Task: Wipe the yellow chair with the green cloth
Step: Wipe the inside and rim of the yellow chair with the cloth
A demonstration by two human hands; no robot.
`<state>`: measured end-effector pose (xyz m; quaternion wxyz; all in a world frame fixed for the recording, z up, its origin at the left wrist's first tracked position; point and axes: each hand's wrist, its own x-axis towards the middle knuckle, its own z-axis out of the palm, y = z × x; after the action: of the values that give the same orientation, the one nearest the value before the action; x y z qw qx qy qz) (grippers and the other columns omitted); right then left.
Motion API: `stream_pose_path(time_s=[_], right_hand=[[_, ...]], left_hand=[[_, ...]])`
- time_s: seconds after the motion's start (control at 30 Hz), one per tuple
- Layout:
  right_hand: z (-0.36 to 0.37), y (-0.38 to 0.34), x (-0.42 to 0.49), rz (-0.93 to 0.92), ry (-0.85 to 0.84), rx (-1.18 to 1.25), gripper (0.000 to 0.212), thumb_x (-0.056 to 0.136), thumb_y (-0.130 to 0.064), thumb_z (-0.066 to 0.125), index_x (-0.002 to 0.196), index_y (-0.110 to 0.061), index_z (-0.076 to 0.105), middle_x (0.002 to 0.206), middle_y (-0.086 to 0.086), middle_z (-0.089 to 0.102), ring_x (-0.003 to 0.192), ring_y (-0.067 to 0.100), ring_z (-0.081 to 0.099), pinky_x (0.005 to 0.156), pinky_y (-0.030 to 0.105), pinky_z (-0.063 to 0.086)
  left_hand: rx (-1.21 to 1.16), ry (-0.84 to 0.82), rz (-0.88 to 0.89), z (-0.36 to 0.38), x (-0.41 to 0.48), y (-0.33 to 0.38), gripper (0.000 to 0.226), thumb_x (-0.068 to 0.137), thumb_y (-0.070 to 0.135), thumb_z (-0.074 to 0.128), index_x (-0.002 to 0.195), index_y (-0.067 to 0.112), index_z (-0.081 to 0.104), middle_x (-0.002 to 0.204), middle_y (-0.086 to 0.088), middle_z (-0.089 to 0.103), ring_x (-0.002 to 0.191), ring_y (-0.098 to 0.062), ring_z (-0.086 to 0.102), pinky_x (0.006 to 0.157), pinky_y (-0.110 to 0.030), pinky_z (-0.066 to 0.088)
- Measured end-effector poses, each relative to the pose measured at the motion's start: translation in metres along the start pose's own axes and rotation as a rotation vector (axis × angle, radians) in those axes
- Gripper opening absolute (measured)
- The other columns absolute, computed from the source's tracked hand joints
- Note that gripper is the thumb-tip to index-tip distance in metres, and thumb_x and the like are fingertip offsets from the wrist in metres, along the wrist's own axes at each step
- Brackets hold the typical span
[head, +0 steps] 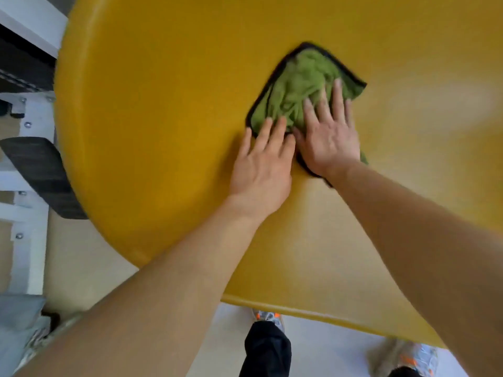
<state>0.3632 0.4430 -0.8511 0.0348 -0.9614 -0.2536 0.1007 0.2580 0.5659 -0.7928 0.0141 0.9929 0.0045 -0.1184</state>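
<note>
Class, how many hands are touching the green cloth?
2. The left hand touches the near-left edge of the green cloth; the right hand presses flat on its near-right part.

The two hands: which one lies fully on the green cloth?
The right hand, flat on the green cloth; the left hand only touches its edge, palm on the yellow chair.

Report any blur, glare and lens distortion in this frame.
Head view: the black-edged green cloth smears with motion blur at its far corner; pale glare washes the yellow chair at right; the wide-angle lens bows its rim; the left hand and right hand look fairly sharp.
</note>
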Motion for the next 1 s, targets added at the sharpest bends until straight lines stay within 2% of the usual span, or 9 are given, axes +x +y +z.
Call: stream_pose_path(time_s=[0.07,0.17,0.37,0.43,0.53,0.6,0.7,0.87,1.0], right_hand=[[-0.007,0.008,0.026,0.031,0.185,0.031,0.063,0.101,-0.049,0.03,0.154,-0.013,0.03,0.163,0.021,0.022,0.152,0.043,0.005,0.121,0.059,0.014],[0.022,-0.003,-0.011,-0.052,0.095,0.11,0.062,0.103,-0.047,0.028,0.158,-0.02,0.018,0.166,0.011,0.018,0.154,0.037,-0.003,0.123,0.055,0.005],[0.048,0.012,-0.183,-0.312,-0.274,0.024,0.06,0.097,-0.046,0.042,0.152,-0.022,0.039,0.15,0.008,0.049,0.152,0.034,0.017,0.121,0.056,0.02],[0.037,0.033,-0.201,-0.445,-0.367,-0.047,0.058,0.096,-0.048,0.046,0.146,-0.021,0.05,0.144,0.009,0.056,0.148,0.036,0.029,0.117,0.057,0.029],[0.026,0.08,-0.18,-0.451,-0.335,-0.127,0.06,0.093,-0.044,0.06,0.146,-0.019,0.05,0.155,0.011,0.043,0.148,0.037,0.029,0.116,0.056,0.031],[0.019,0.118,-0.144,-0.161,-0.198,-0.138,0.058,0.097,-0.038,0.056,0.15,-0.017,0.043,0.166,0.009,0.01,0.152,0.037,0.016,0.119,0.055,0.024],[0.009,0.154,-0.094,0.234,-0.073,-0.09,0.048,0.101,-0.034,0.043,0.145,-0.014,0.039,0.167,0.005,-0.015,0.153,0.04,0.001,0.12,0.058,0.016],[0.039,0.084,-0.116,0.105,-0.108,0.055,0.053,0.104,-0.035,0.04,0.153,-0.016,0.032,0.168,0.006,-0.001,0.153,0.036,-0.006,0.122,0.054,0.007],[0.052,-0.005,-0.167,-0.136,-0.261,0.158,0.058,0.101,-0.032,0.04,0.156,-0.018,0.028,0.167,0.005,0.001,0.153,0.035,-0.008,0.122,0.05,0.004]], left_hand=[[0.029,0.134,-0.042,-0.01,0.045,-0.004,0.06,0.094,0.028,0.047,0.152,0.017,0.035,0.165,-0.01,0.022,0.153,-0.028,0.014,0.122,-0.054,0.012],[0.02,0.16,-0.066,-0.006,0.061,0.0,0.043,0.094,0.026,0.047,0.133,0.011,0.057,0.149,-0.011,0.048,0.146,-0.029,0.032,0.121,-0.052,0.016],[-0.039,-0.241,0.128,0.022,-0.076,0.044,0.018,0.086,0.021,0.058,0.094,0.014,0.073,0.095,-0.004,0.065,0.091,-0.028,0.06,0.088,-0.039,0.047],[-0.103,-0.329,0.2,0.026,-0.09,0.061,0.021,0.086,0.022,0.055,0.097,0.013,0.071,0.099,-0.006,0.062,0.09,-0.027,0.06,0.083,-0.039,0.048],[-0.136,-0.315,0.259,0.035,-0.06,0.078,0.038,0.092,0.027,0.049,0.126,0.012,0.057,0.13,-0.013,0.053,0.118,-0.032,0.053,0.102,-0.041,0.039],[-0.127,-0.271,0.253,0.039,-0.014,0.088,0.062,0.095,0.031,0.05,0.151,0.013,0.033,0.16,-0.014,0.025,0.146,-0.031,0.027,0.118,-0.046,0.023],[-0.077,-0.236,0.199,0.035,0.052,0.108,0.065,0.098,0.026,0.043,0.156,0.01,0.02,0.168,-0.004,-0.001,0.153,-0.024,0.007,0.122,-0.051,0.011],[0.047,-0.223,0.162,0.018,0.031,0.093,0.04,0.096,0.028,0.046,0.132,0.013,0.059,0.15,-0.009,0.041,0.126,-0.03,0.05,0.111,-0.045,0.028],[0.162,-0.466,0.16,-0.012,-0.041,0.025,0.025,0.096,0.025,0.047,0.113,0.018,0.064,0.12,-0.005,0.058,0.103,-0.028,0.061,0.092,-0.039,0.036]])
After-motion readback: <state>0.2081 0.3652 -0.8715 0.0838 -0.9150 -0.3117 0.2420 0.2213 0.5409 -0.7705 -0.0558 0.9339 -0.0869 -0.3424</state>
